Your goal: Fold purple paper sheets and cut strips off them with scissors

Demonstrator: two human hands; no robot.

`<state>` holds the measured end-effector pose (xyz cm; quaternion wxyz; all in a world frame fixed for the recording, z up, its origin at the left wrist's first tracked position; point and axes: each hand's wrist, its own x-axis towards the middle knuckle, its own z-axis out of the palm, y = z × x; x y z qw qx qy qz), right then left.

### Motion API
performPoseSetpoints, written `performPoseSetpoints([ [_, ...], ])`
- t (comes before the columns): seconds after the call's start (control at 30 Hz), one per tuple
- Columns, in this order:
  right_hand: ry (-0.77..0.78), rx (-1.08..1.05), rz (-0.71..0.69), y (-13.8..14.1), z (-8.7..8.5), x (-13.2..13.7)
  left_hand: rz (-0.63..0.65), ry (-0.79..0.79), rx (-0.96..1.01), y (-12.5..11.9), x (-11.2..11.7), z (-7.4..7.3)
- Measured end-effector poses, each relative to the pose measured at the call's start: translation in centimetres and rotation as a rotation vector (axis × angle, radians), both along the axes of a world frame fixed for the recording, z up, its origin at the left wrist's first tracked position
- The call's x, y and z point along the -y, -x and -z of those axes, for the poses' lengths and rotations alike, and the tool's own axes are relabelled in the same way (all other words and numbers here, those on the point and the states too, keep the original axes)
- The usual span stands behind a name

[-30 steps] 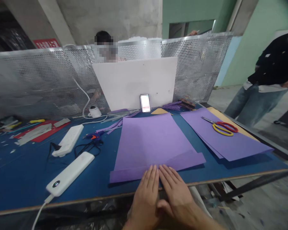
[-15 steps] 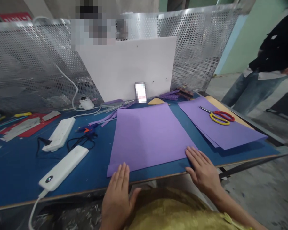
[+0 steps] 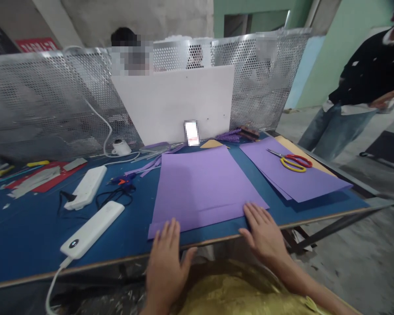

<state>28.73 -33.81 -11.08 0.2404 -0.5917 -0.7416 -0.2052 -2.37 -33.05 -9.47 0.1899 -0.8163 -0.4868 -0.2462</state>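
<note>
A large purple sheet of paper (image 3: 197, 183) lies on the blue tabletop in front of me, with a narrow fold along its near edge. My left hand (image 3: 166, 258) rests its outstretched fingers on the near left corner. Near the right end of that edge, my right hand (image 3: 262, 229) lies flat, fingertips on the paper and thumb apart. To the right are more purple sheets (image 3: 276, 175). On them lie scissors (image 3: 293, 162) with one red and one yellow handle.
On the left are two white power strips (image 3: 92, 232), a blue glue gun (image 3: 123, 178) with a black cord, and red scraps (image 3: 49, 177). A lit phone (image 3: 192, 133) leans against a white board (image 3: 180, 100). A person (image 3: 354, 87) stands at the right.
My right hand has slid left along the near edge, and a crease now shows beside it. The left hand stays on its corner. The camera view has tilted slightly up.
</note>
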Motion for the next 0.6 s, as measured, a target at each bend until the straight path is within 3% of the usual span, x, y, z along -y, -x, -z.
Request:
performPoseSetpoints([
  [0.13, 0.102, -0.001, -0.284, 4.7, -1.1, -0.2, 0.185, 0.042, -0.062, -5.1, -0.5, 0.0],
  [0.27, 0.031, -0.002, -0.385, 6.1, -1.2, -0.4, 0.197, -0.013, -0.121, -6.7, -0.8, 0.4],
  [0.4, -0.036, -0.009, -0.33, 4.1, -0.2, -0.5, 0.126, -0.018, -0.092, -5.5, -0.9, 0.5],
  [0.6, -0.097, 0.007, -0.154, -1.5, 1.1, -0.2, 0.026, -0.068, -0.067, -1.8, -0.9, 0.3],
])
